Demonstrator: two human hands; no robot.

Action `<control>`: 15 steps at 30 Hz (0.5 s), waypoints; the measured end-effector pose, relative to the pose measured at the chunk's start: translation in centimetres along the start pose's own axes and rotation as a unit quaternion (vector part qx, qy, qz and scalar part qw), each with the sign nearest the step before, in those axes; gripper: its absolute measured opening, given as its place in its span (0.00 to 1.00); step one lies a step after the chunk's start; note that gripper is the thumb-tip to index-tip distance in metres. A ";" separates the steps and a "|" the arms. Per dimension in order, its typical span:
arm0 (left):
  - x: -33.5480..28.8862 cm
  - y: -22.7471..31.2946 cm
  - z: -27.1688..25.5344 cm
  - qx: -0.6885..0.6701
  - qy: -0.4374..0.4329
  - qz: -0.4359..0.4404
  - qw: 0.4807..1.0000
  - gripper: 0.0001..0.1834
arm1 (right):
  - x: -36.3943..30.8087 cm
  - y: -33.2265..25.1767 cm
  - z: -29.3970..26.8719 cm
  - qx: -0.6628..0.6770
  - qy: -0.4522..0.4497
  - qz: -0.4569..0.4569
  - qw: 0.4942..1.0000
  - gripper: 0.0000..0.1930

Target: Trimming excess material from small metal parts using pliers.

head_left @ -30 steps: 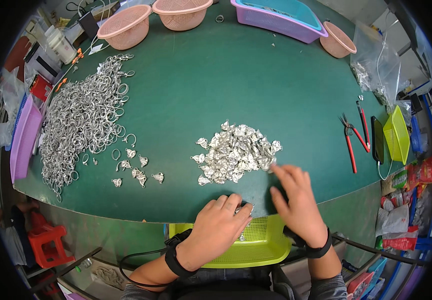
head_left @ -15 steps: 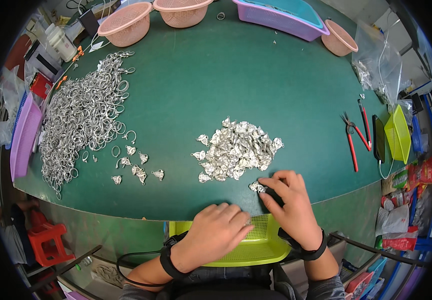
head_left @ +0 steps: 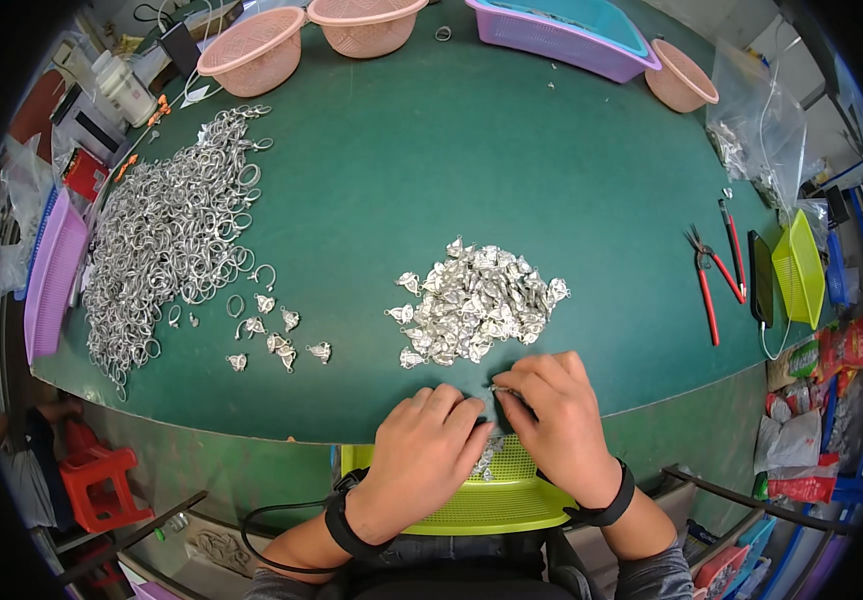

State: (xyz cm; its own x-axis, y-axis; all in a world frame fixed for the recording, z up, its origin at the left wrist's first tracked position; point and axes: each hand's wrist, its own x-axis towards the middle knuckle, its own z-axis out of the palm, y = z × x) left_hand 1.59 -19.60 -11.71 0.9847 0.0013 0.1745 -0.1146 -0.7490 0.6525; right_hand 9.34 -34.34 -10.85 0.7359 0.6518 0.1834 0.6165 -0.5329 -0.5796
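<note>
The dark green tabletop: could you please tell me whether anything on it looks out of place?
Several small silver metal charms lie loose beside the large heap of silver metal rings, apart from the central silver charm pile, so they look stray, though perhaps deliberately separated.

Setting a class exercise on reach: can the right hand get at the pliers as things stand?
Probably yes: only green tabletop shows between the right hand and the pliers. However, the hand seems to be pinching a small silver piece, which it may need to put down first.
</note>
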 end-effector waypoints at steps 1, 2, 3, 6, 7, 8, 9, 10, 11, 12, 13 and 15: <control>0.0 0.0 -0.1 -0.002 0.003 -0.011 1.000 0.10 | -0.1 -0.2 -0.2 -0.003 -0.008 -0.009 1.000 0.13; -0.1 0.0 -0.1 -0.004 0.005 -0.021 1.000 0.10 | -0.2 -0.3 -0.5 -0.003 -0.008 -0.009 1.000 0.13; -0.2 -0.1 -0.1 -0.004 0.006 -0.023 1.000 0.10 | -0.4 -0.5 -0.9 0.013 -0.012 -0.005 1.000 0.13; -0.3 -0.2 0.0 0.003 0.020 -0.019 1.000 0.12 | -1.3 -0.4 -1.7 0.027 -0.010 0.031 0.999 0.14; -0.1 -0.1 0.0 0.006 0.019 -0.011 1.000 0.13 | -1.6 -0.3 -1.9 0.024 -0.004 0.065 0.998 0.14; 0.0 -0.1 0.0 0.009 0.018 -0.004 1.000 0.13 | -1.7 -0.3 -2.0 0.028 -0.004 0.078 0.997 0.15; 0.0 -0.1 0.1 0.008 0.018 -0.004 1.000 0.13 | -1.8 -0.2 -1.9 0.027 -0.005 0.079 0.997 0.15; 0.0 -0.1 0.3 0.026 0.018 0.012 0.999 0.13 | -1.9 -0.1 -1.8 0.028 -0.007 0.072 0.997 0.14; 0.0 -0.1 0.3 0.045 0.017 0.028 0.998 0.13 | -1.9 0.0 -1.6 0.029 -0.008 0.065 0.997 0.14; 0.1 -0.1 0.3 0.044 0.017 0.029 0.998 0.13 | -1.9 0.0 -1.5 0.028 -0.008 0.066 0.997 0.14; 0.1 -0.1 0.2 0.048 0.013 0.027 0.998 0.12 | -1.8 0.0 -1.3 0.032 -0.018 0.063 0.997 0.13; 0.0 -0.2 0.1 0.053 0.009 0.025 0.998 0.11 | -1.8 0.1 -1.1 0.037 -0.027 0.059 0.997 0.12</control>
State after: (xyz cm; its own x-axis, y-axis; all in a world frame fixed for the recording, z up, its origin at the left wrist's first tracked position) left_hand 1.63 -19.51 -11.94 0.9753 -0.0264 0.2193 -0.1483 -0.8142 0.5613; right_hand 8.38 -36.15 -10.39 0.7842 0.6167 0.0686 0.5033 -0.5675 -0.6516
